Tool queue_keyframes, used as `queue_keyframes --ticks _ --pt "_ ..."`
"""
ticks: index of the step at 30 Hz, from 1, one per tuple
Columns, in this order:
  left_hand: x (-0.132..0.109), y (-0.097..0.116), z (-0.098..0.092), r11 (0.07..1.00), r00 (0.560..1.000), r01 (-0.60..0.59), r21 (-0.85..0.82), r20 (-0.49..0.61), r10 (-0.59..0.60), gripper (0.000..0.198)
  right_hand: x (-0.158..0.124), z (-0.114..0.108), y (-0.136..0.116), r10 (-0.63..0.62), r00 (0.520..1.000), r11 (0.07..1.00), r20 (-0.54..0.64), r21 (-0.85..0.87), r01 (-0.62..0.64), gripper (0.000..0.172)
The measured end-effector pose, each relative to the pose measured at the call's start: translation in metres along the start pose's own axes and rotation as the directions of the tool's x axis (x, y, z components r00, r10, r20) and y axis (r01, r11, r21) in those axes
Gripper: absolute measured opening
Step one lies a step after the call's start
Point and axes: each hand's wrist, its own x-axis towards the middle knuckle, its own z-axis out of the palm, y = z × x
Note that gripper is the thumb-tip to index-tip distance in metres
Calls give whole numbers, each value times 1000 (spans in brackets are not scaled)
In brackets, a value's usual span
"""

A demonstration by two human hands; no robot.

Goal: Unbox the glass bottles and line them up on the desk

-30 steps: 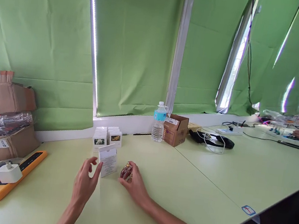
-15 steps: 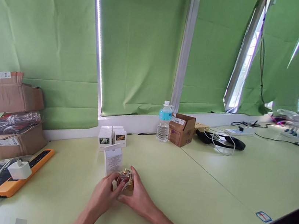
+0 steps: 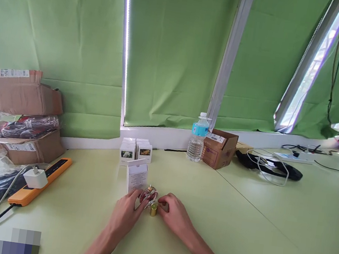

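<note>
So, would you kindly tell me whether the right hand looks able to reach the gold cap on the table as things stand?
Probably yes: the right hand lies just beside the gold cap, and nothing seems to stand between them. The glass perfume bottle sits behind the cap, clear of that side.

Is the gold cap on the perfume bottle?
No, the gold cap stands on the table by the glass perfume bottle, between the left hand and right hand.

Office-like workroom: pale green desks (image 3: 247, 222), green roller blinds (image 3: 173, 52), cardboard cartons (image 3: 25, 94).
</note>
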Motion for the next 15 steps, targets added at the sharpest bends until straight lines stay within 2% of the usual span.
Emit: queue_keyframes --ticks 3,6,10,13,15 --pt "0 -1 0 1000 1000 -2 -2 6 2 30 -1 5 -1 -58 998 994 -33 -99 54 11" --pt "0 0 -1 1000 1000 4 -1 17 -4 32 2 4 2 -101 992 992 -73 -90 94 8" --pt "0 2 -3 1000 999 6 -12 32 -5 32 7 -11 -2 -147 980 982 -135 96 160 12" --pt "0 2 -3 1000 1000 0 -30 30 1 31 11 -23 -20 -172 962 947 -210 233 220 16" --pt "0 2 -3 999 1000 2 -38 26 -1 31 15 -28 -37 -213 952 934 -218 242 264 17"
